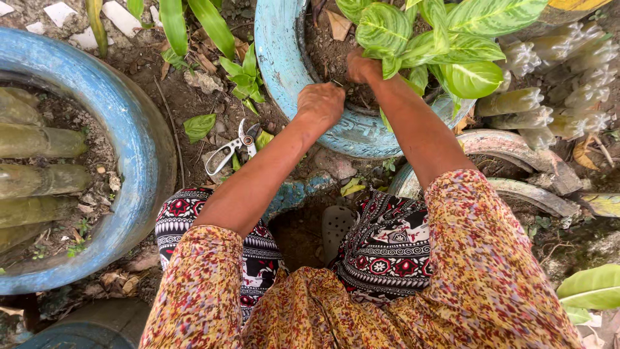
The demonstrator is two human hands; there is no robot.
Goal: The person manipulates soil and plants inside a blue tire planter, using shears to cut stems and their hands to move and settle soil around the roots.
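Clothing: a person is sitting or crouching at 6 o'clock, wearing a floral top and patterned trousers.
Sandal: a grey sandal is showing between the knees, on the soil.
Shears: white-handled shears are lying on the ground at 10 o'clock from the knees, well apart from both hands.
Left hand: the left hand is resting on the rim of the blue tyre planter at 12 o'clock; the grip is clenched, fingers curling down toward the soil. Whether anything is held inside the fist, I cannot tell.
Right hand: the right hand is reaching further into the planter, at the base of the plant; leaves are covering the fingers, so I cannot tell the grip's state.
Plant: it is standing in the planter's soil at 1 o'clock, its striped green leaves spreading over the right wrist.
Second tyre: another blue tyre is lying at 9 o'clock, with green bottles lying side by side within it.
Far right: pale bottles are lying clustered at 2 o'clock.
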